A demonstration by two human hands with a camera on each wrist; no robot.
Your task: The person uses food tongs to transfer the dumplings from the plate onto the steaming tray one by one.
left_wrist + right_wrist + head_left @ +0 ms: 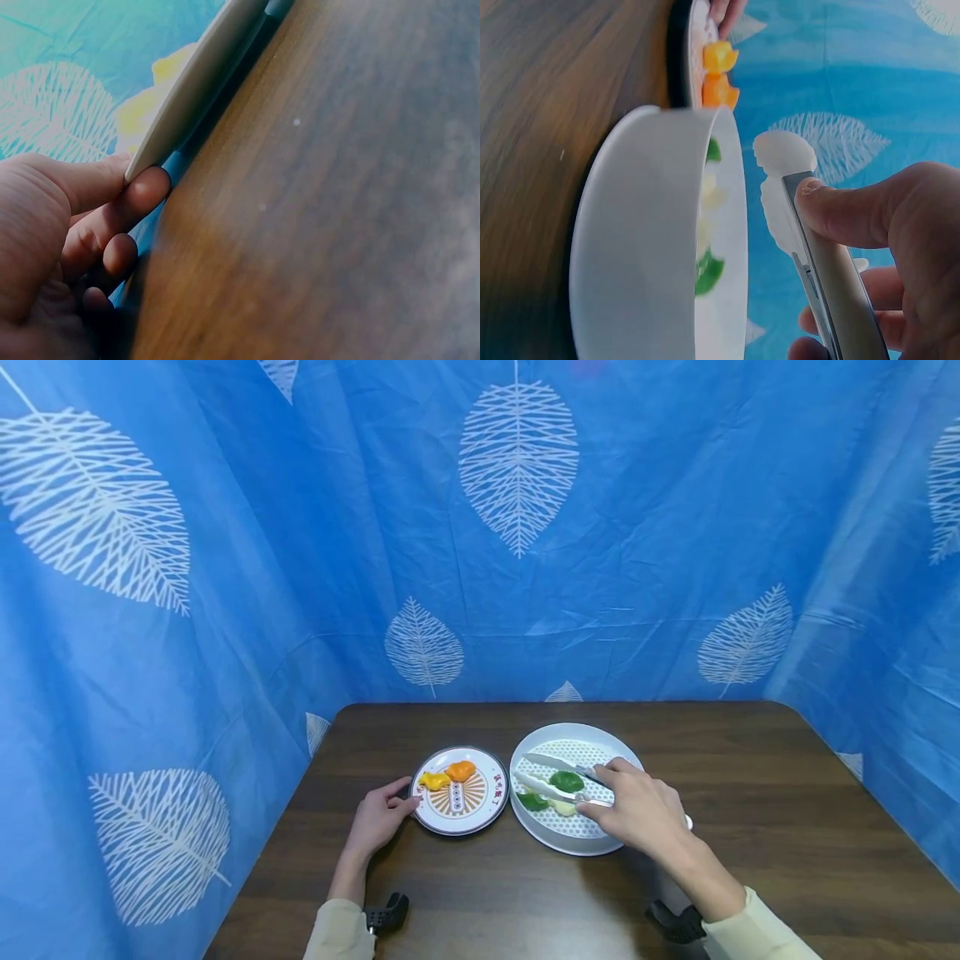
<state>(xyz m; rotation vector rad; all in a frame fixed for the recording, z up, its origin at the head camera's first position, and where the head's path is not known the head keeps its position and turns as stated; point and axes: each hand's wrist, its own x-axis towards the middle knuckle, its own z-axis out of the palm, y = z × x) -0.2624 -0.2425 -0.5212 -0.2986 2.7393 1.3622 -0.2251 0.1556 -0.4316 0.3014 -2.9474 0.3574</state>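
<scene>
My left hand (378,818) pinches the left rim of a round white plate (487,810), thumb above and fingers beneath. On the plate lie a small yellow piece (433,781) and an orange piece (460,771). Between the thumb and fingers of my right hand (647,807) is a pair of tongs (832,277) with metal arms and white scalloped tips. The arms stand apart over a round white basin (577,847) with a perforated bottom. Inside the basin are green leafy pieces (566,782) and pale pieces (562,807).
The plate and basin stand side by side on a dark wooden table (720,777). Blue cloth (600,543) with white leaf prints hangs behind and at both sides. Black wrist cameras (387,912) sit at both sleeves.
</scene>
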